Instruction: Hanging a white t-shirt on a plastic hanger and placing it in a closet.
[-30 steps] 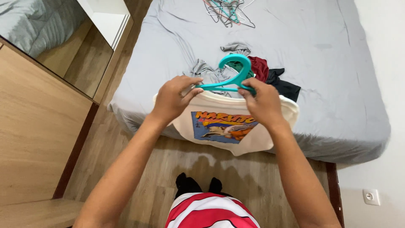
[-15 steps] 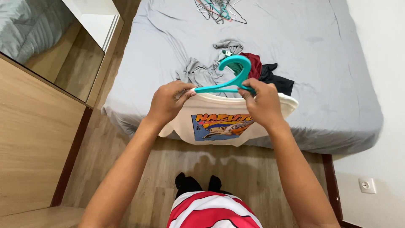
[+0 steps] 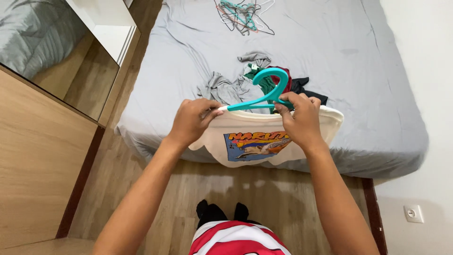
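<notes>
I hold a cream T-shirt point(image 3: 255, 141) with a colourful printed picture on its front, up in the air over the near edge of the bed. A teal plastic hanger point(image 3: 266, 89) sits in its neck opening, hook pointing up. My left hand point(image 3: 192, 119) pinches the shirt's left shoulder at the hanger's arm end. At the hanger's neck, my right hand point(image 3: 300, 118) grips both hanger and shirt collar. Behind them lies a small pile of clothes point(image 3: 250, 82), grey, green, dark red and black.
The bed point(image 3: 368, 71) has a grey sheet. A tangle of several hangers point(image 3: 243, 14) lies at its far end. A wooden wardrobe with a mirror door point(image 3: 42, 108) stands on the left. Wood floor below, wall socket point(image 3: 414, 213) low on the right.
The shirt and hanger have shifted slightly right and lower in view. My right hand has closed further around the hanger's neck. The shirt hangs a little wider across the shoulders.
</notes>
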